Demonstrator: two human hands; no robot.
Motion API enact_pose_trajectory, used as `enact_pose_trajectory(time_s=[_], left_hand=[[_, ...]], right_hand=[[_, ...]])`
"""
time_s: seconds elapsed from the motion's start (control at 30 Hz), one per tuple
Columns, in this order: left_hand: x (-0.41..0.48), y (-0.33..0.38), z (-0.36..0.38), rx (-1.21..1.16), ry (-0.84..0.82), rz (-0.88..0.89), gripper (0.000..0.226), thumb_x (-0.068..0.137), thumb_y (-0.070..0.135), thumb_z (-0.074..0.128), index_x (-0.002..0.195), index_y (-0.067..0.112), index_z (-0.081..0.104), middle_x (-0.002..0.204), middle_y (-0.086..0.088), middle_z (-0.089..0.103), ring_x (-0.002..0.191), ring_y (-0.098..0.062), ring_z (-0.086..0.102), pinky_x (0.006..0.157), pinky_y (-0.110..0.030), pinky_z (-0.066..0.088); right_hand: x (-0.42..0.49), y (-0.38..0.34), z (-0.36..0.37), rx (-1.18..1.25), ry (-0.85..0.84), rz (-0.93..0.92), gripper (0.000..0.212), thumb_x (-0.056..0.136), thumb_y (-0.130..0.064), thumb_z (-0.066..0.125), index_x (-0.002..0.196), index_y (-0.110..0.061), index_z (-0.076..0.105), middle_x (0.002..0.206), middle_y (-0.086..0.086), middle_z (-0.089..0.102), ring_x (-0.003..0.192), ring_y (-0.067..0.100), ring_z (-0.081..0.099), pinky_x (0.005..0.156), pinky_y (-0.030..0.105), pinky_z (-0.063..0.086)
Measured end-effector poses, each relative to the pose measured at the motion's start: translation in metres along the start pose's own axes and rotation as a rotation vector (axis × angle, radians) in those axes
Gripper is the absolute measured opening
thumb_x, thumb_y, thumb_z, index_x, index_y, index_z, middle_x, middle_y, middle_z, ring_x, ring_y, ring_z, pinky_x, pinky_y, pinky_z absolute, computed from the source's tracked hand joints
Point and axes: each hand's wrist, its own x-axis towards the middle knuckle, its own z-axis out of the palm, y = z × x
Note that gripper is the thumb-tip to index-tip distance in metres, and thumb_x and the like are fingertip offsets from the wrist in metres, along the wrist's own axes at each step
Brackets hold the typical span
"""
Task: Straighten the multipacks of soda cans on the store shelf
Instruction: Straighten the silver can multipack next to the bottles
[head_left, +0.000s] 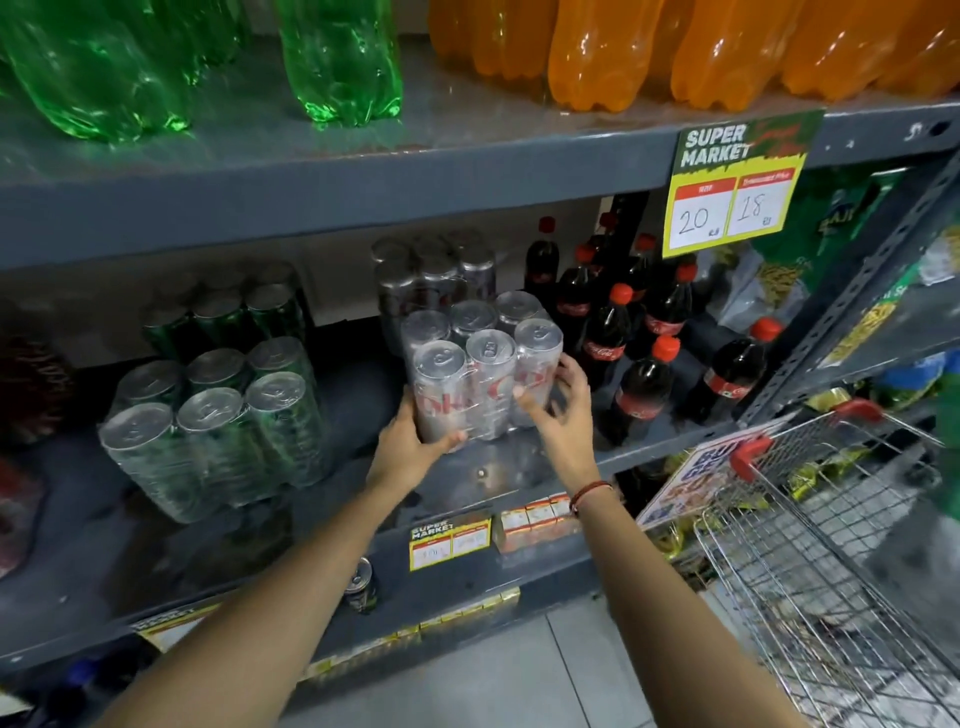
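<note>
On the middle shelf (322, 525), a green pack (213, 415) of shrink-wrapped cans stands at the left, with another green pack behind it. Next, the left hand (410, 441) grips the lower left corner of the silver pack (480, 374), fingers curled under its front edge. This six-can pack stands upright near the shelf's front, a darker pack (431, 275) behind it. The right hand (561, 410) lies loosely spread against the silver pack's right side, not gripping. Cola bottles (644, 332) stand just right; a cart (831, 545) sits far right.
</note>
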Motion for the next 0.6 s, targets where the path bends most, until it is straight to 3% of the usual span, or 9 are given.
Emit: enact_pose_trajectory(time_s=[0.1,0.17,0.33,0.6], left_hand=[[-0.011,-0.004,0.01,0.023,0.078,0.006,0.08,0.075,0.051,0.07,0.141,0.022,0.035,0.129,-0.006,0.062,0.118,-0.028,0.058,0.096,-0.037,0.048],[-0.013,-0.007,0.015,0.052,0.12,0.001,0.075,0.077,0.054,0.065,0.139,0.021,0.038,0.125,-0.009,0.065,0.115,-0.032,0.059,0.094,-0.04,0.05],[-0.014,-0.007,0.023,0.101,0.145,0.003,0.077,0.082,0.046,0.064,0.144,0.014,0.032,0.128,-0.013,0.063,0.116,-0.036,0.058,0.093,-0.042,0.049],[-0.028,-0.02,0.017,0.1,0.086,0.064,0.074,0.084,0.04,0.063,0.147,0.018,0.03,0.129,-0.009,0.063,0.118,-0.031,0.058,0.092,-0.038,0.048]], right_hand=[[0.003,0.021,-0.008,-0.139,-0.096,0.096,0.114,0.053,-0.062,0.084,0.145,-0.032,0.024,0.152,-0.001,0.035,0.138,0.017,0.038,0.113,0.047,0.036],[0.009,0.028,-0.012,-0.196,-0.17,0.131,0.119,0.049,-0.06,0.086,0.145,-0.034,0.022,0.15,-0.002,0.04,0.137,0.016,0.04,0.113,0.048,0.037],[0.021,0.026,-0.014,-0.272,-0.243,0.175,0.098,0.05,-0.046,0.085,0.134,-0.022,0.04,0.13,0.007,0.059,0.122,0.024,0.056,0.102,0.052,0.047],[0.005,0.025,-0.025,-0.333,-0.236,0.144,0.083,0.067,-0.004,0.083,0.137,-0.014,0.04,0.13,0.01,0.059,0.117,0.019,0.056,0.108,0.041,0.043]])
